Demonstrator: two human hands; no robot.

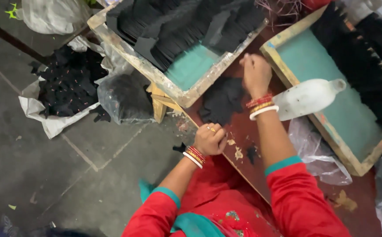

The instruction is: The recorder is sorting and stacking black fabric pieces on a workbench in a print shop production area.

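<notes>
The grey stone floor (46,175) filled the left side of the view, and a dark red counter (243,131) ran across the right. Two wooden trays with teal beds lay on the counter: the right tray (331,109), lined with black pieces along its far side, and the left tray (191,70), packed with rows of black cut pieces and jutting over the counter's edge. On the floor sat an open white sack (46,118) heaped with black scraps, and just beside it a clear plastic bag (123,98) of dark material. A white plastic bottle (307,97) lay on its side across the right tray's rim. Between the trays, a small pile of black pieces (221,98) rested on the counter. The right hand (256,72) hovered at the pile's upper right corner, fingers bunched narrow; whether it pinched a piece could not be told. The left hand (210,139) sat at the counter's near edge, curled closed, its contents hidden.
</notes>
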